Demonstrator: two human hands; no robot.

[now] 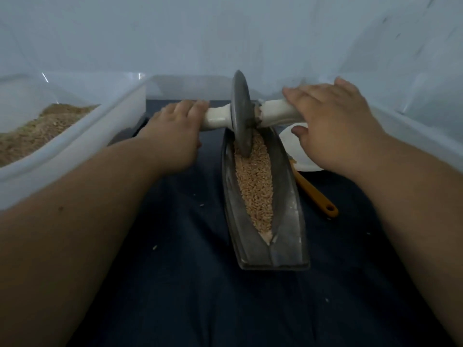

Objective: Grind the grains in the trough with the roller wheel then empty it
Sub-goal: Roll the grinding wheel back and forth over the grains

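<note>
A grey metal boat-shaped trough (285, 206) lies lengthwise on the dark cloth, filled along its groove with pale tan grains (255, 186). The grey roller wheel (241, 113) stands upright in the grains at the trough's far end, with a white handle (216, 117) sticking out on each side. My left hand (175, 136) lies over the left handle, fingers laid across its top. My right hand (333, 121) presses on the right handle with straight fingers and the thumb spread out below it.
A clear plastic tub (75, 149) holding brownish ground grain stands at the left. A white plate (290, 144) and an orange-handled tool (318, 196) lie right of the trough. Another clear tub wall (413, 131) runs along the right. A few stray grains dot the cloth (175, 284).
</note>
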